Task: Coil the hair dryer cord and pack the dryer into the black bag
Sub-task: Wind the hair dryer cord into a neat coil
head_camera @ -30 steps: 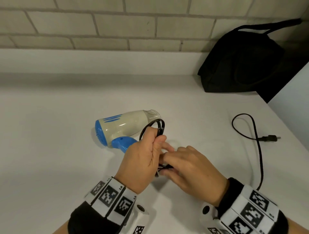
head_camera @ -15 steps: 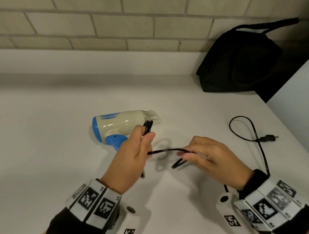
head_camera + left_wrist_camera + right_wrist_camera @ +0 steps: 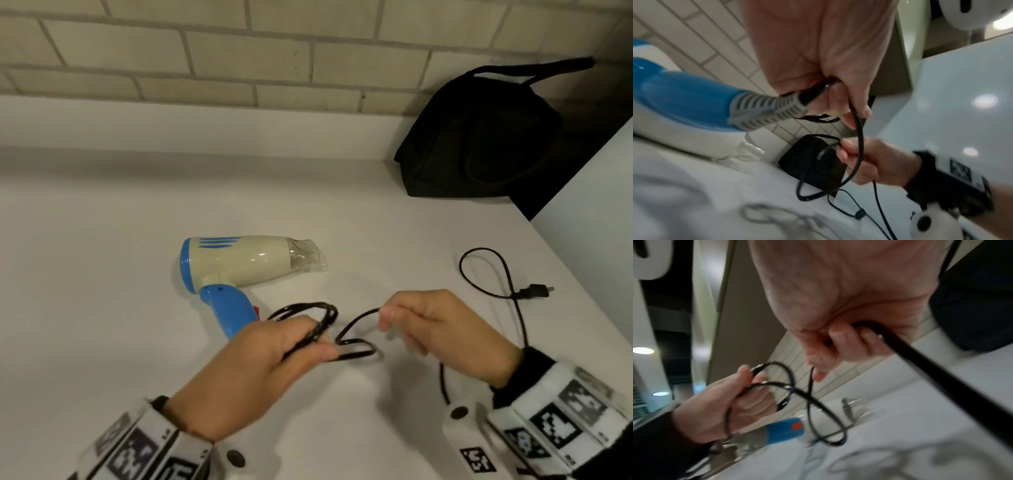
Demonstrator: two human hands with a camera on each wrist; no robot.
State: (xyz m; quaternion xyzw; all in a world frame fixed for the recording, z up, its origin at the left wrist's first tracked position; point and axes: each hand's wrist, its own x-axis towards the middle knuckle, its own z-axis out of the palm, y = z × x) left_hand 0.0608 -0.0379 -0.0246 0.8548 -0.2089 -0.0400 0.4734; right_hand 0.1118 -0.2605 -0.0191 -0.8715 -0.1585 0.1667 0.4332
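Note:
A cream and blue hair dryer (image 3: 239,265) lies on its side on the white counter, nozzle to the right. My left hand (image 3: 274,356) grips a bundle of black cord loops (image 3: 308,310) just below the dryer's blue handle (image 3: 227,306). My right hand (image 3: 435,329) pinches the cord (image 3: 356,317) a little to the right, and a fresh loop hangs between both hands. The remaining cord runs under my right wrist to a loop and the plug (image 3: 536,291) at the right. The black bag (image 3: 479,137) stands at the back right against the wall.
A brick wall with a white ledge (image 3: 171,126) runs along the back. A white panel (image 3: 589,219) borders the counter at the right, with a dark gap beside the bag. Bare white countertop (image 3: 85,274) spreads to the left of the dryer.
My right hand drew a length of cord out to the right, then came back toward the left with a new loop. The left hand dropped lower, off the dryer's nozzle.

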